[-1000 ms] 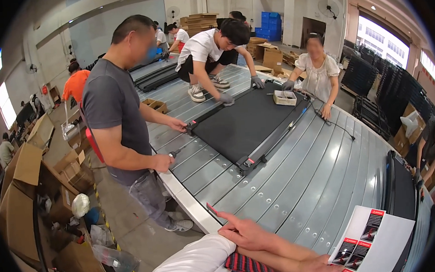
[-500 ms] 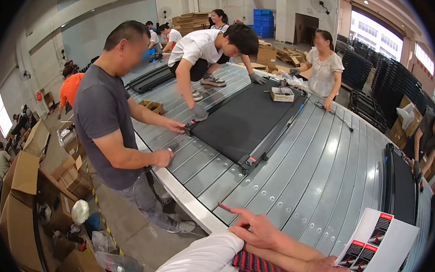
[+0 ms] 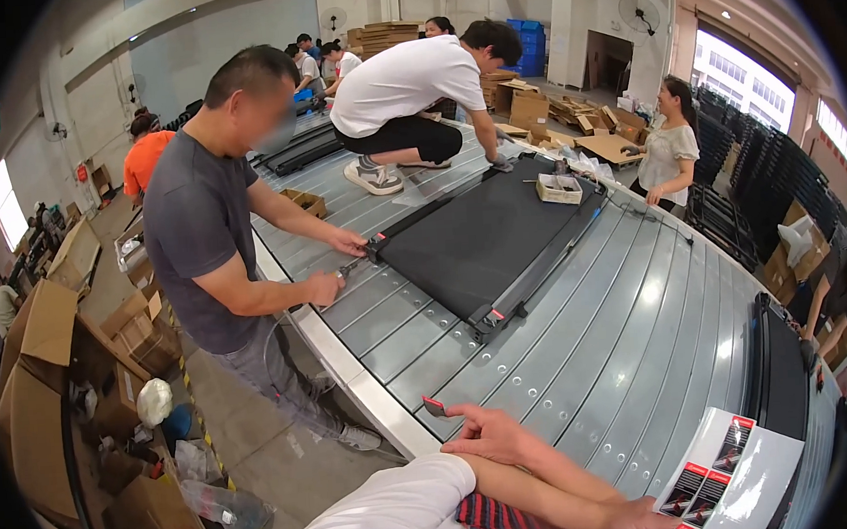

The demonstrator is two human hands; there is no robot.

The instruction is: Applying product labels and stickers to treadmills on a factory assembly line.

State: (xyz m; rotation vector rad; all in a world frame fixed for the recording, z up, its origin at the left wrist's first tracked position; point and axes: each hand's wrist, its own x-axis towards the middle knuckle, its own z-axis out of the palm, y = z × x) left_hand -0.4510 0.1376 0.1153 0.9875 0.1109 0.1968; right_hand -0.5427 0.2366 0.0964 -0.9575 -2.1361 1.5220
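My left hand (image 3: 492, 435) lies on the ribbed grey metal table (image 3: 623, 349) with its fingers apart. The index finger points at a small red-and-black piece (image 3: 434, 406) just beyond the fingertip. My right hand (image 3: 645, 520) lies flat near the lower edge, touching a stack of glossy white leaflets with red and black patches (image 3: 736, 464). Neither hand holds anything. A white sleeve (image 3: 391, 519) covers my upper arm. Further up the table lies a flat black treadmill deck (image 3: 500, 240).
A person in a grey shirt (image 3: 197, 210) works a tool (image 3: 351, 266) at the deck's near corner. A person in white (image 3: 403, 91) crouches on the table. A third person (image 3: 664, 153) stands at the far side. Cardboard boxes (image 3: 43, 385) crowd the left floor. Another black unit (image 3: 779, 369) lies at right.
My hands have barely shifted. The view has drawn nearer to the table, and the crouching person in white has leaned further over the deck's far end.
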